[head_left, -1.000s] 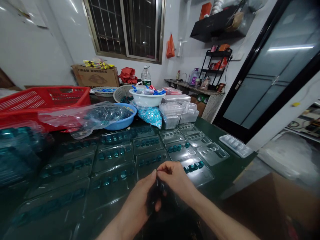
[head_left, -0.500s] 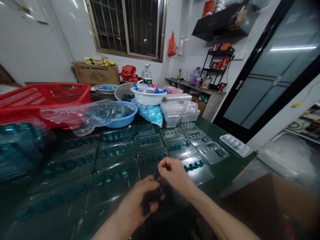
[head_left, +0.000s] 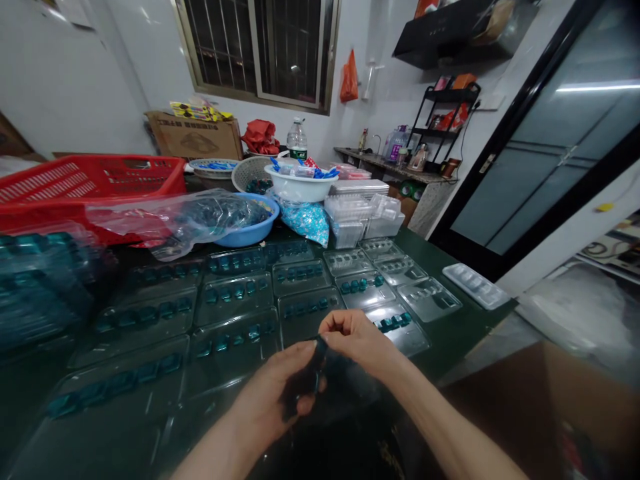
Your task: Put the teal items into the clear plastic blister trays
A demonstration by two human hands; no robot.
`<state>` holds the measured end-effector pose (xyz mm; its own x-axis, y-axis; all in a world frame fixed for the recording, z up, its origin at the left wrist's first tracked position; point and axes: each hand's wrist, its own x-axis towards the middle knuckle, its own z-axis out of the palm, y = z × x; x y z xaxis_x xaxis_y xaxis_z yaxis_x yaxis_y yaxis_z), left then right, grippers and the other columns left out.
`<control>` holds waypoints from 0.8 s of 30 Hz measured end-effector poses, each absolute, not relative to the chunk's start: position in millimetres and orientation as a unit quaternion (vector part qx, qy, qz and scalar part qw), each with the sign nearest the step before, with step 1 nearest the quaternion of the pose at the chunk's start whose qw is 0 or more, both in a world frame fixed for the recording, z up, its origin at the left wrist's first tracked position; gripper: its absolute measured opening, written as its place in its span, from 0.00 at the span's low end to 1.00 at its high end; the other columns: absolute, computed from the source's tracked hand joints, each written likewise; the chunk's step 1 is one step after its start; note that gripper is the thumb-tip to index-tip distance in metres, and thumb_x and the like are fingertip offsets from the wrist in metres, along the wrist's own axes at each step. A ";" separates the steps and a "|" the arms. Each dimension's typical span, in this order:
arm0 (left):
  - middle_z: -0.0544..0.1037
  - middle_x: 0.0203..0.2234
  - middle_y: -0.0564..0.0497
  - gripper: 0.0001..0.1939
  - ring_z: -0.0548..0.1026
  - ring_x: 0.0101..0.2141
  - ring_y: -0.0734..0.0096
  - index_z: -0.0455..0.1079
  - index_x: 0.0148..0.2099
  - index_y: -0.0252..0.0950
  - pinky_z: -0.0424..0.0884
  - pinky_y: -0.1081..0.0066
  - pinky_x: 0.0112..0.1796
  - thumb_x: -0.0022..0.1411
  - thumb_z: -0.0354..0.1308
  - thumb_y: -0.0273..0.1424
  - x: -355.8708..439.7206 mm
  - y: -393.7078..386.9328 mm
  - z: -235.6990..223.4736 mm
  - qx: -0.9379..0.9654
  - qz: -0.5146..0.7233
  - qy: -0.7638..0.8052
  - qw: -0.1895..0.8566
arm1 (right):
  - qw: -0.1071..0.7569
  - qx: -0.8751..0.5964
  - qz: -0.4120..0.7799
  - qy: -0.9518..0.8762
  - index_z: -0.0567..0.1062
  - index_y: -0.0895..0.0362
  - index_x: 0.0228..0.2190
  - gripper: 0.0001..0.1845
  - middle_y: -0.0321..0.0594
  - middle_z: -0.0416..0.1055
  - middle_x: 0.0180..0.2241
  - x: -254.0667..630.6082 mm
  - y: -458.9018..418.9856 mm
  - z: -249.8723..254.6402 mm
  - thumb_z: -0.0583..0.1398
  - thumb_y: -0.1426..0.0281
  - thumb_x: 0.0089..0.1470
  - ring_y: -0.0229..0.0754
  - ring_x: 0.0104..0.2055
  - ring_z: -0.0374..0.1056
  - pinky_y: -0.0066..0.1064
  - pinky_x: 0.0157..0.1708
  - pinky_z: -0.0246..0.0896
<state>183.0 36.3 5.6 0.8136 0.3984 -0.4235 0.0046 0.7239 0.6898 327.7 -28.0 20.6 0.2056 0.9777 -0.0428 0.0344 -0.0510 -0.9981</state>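
My left hand [head_left: 273, 393] and my right hand [head_left: 353, 340] meet above the dark green table [head_left: 450, 340]. Pinched between them is a dark teal strip of small moulded pieces [head_left: 313, 377], partly hidden by my fingers. Its exact shape is hard to make out in the shadow. Around my hands lie rows of clear plastic blister trays [head_left: 310, 310], many holding teal pieces in their cavities. The closest tray with bright teal pieces [head_left: 395, 327] sits just beyond my right hand.
Beyond the trays stand a blue basin [head_left: 253, 230] under a clear plastic bag [head_left: 180, 223], a white bowl [head_left: 300, 187], and stacked clear trays [head_left: 360, 217]. A red plastic crate [head_left: 85, 190] sits far left. A brown cardboard box flap [head_left: 540, 413] rises at the lower right.
My hands have stayed together around the dark strip, with small shifts of my fingers. The view has tilted slightly, so the room and table sit a little differently.
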 end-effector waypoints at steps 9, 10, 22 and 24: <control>0.68 0.16 0.53 0.05 0.65 0.16 0.78 0.67 0.29 0.34 0.54 0.81 0.12 0.49 0.58 0.31 182.4 41.0 4.7 0.384 0.137 0.300 0.863 | 0.469 -0.629 0.329 -0.525 0.66 0.58 0.22 0.03 0.29 0.57 0.18 322.3 -31.2 23.7 0.53 0.76 0.44 0.29 0.20 0.51 0.21 0.18 0.45; 0.68 0.16 0.53 0.05 0.65 0.16 0.78 0.67 0.29 0.34 0.54 0.81 0.12 0.49 0.58 0.30 182.8 41.7 4.0 0.382 0.136 0.300 0.864 | 0.479 -0.630 0.320 -0.522 0.66 0.58 0.22 0.03 0.29 0.57 0.18 320.3 -31.7 23.4 0.53 0.76 0.44 0.29 0.20 0.51 0.21 0.18 0.45; 0.68 0.16 0.52 0.05 0.61 0.14 0.83 0.67 0.26 0.32 0.51 0.82 0.13 0.49 0.58 0.29 187.4 38.2 7.8 0.392 0.114 0.287 0.866 | 0.636 -0.466 0.545 -0.285 0.66 0.56 0.31 0.11 0.30 0.61 0.24 313.6 -43.3 11.5 0.60 0.71 0.41 0.25 0.15 0.46 0.19 0.12 0.36; 0.68 0.16 0.52 0.06 0.60 0.14 0.84 0.66 0.25 0.31 0.50 0.82 0.13 0.50 0.57 0.29 187.9 37.9 8.2 0.393 0.106 0.273 0.872 | 0.649 -0.439 0.562 -0.265 0.66 0.56 0.31 0.13 0.30 0.61 0.24 313.7 -45.0 9.8 0.62 0.71 0.40 0.24 0.15 0.46 0.19 0.12 0.36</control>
